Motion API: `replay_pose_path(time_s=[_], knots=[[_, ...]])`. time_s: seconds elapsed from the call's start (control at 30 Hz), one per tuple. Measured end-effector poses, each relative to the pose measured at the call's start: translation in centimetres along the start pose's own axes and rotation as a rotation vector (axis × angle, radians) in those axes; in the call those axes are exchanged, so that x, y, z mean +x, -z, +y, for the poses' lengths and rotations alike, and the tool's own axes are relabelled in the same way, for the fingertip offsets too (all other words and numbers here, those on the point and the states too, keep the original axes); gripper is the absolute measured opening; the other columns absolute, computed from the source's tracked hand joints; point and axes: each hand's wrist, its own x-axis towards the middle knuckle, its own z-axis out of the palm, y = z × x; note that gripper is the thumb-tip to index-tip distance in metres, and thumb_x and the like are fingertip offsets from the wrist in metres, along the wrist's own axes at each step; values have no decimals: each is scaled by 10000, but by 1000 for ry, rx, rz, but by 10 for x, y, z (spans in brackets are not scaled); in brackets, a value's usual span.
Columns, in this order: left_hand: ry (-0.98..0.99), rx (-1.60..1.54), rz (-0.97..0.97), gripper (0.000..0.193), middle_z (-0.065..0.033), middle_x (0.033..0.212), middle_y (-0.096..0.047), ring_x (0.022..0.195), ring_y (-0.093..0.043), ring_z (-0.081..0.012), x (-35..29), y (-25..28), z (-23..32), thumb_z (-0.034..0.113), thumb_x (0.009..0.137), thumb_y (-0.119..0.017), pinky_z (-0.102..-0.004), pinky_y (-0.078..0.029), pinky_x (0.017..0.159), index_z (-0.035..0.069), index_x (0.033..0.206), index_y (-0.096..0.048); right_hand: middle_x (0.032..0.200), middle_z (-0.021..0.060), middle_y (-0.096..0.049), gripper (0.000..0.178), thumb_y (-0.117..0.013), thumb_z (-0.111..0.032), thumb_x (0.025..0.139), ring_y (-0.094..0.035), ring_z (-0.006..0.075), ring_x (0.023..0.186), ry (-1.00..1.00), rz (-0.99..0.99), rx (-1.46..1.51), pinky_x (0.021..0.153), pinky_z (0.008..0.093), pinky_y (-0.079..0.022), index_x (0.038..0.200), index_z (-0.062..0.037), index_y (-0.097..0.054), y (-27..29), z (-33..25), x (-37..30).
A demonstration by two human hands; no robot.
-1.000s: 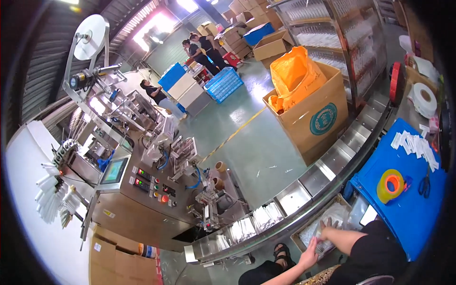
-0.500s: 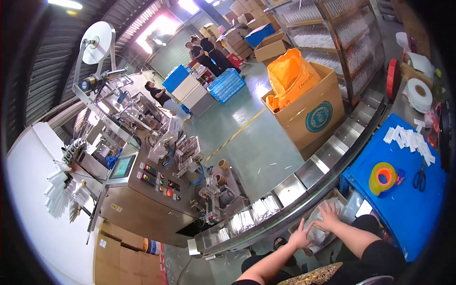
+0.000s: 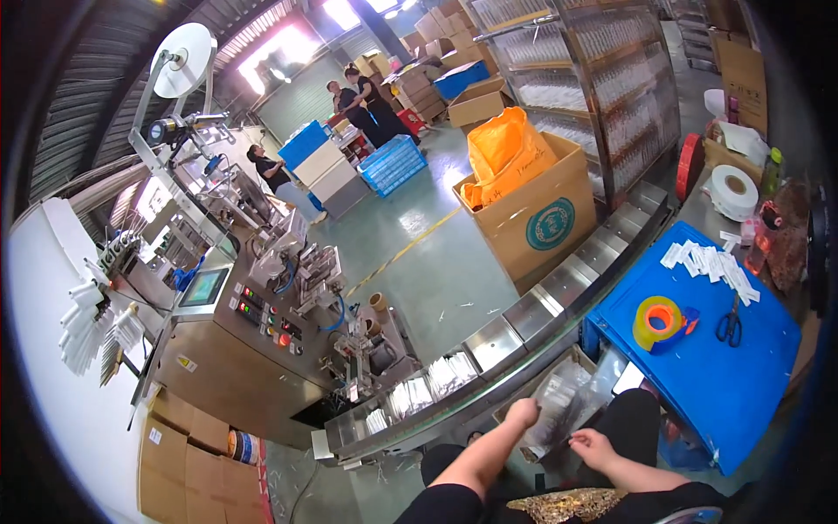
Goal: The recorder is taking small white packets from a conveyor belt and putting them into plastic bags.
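Note:
Below the conveyor, an open carton [image 3: 503, 410] holds crumpled clear plastic [image 3: 559, 403], seemingly bags. My left hand [image 3: 524, 413] is closed at the carton's left side, against the plastic. What its fingers hold is hidden. Over the near right edge of the carton my right hand [image 3: 593, 447] has its fingers drawn together in a pinch. Anything between them is too small or too clear to make out. Between the two hands the plastic lies loose and shiny.
A curved metal conveyor [image 3: 532, 319] runs past, its near-left trays holding white packets [image 3: 410, 395]. On the right, a blue table [image 3: 690, 375] bears tape [image 3: 657, 323], scissors [image 3: 729, 328] and white strips [image 3: 709, 265]. A machine [image 3: 236, 349] stands left; several people are in the background.
Both hands were spread open over the carton; now both are closed, the left moved leftward and the right drawn nearer to me. My view has shifted, and the plastic is more exposed.

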Motion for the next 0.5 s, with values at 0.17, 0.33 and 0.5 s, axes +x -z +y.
replay_pose_path(time_s=[0.17,0.33,0.5], knots=[[35,-319,51,378,-198,782,-625,782,-602,-357,-96,80,17,371,850,-492,-442,-466,710,18,817,-622,947,55,-583,292,-577,-182,845,-562,138,844,-209,111,170,703,266,-447,1082,-25,-507,8,-26,12],[66,-551,265,344,-75,593,-576,521,-571,-177,-214,157,18,324,888,-492,-319,-445,511,21,761,-595,1137,95,-500,456,-550,-222,870,-485,161,1028,-6,134,165,878,288,-399,1256,-31,-403,-15,-18,55],[91,-568,469,320,9,543,-493,497,-453,-60,-312,175,18,245,871,-556,-226,-360,452,29,634,-548,1235,111,-434,566,-483,-360,900,-425,172,1119,117,19,239,946,303,-347,1338,-42,-314,-61,-37,70]])
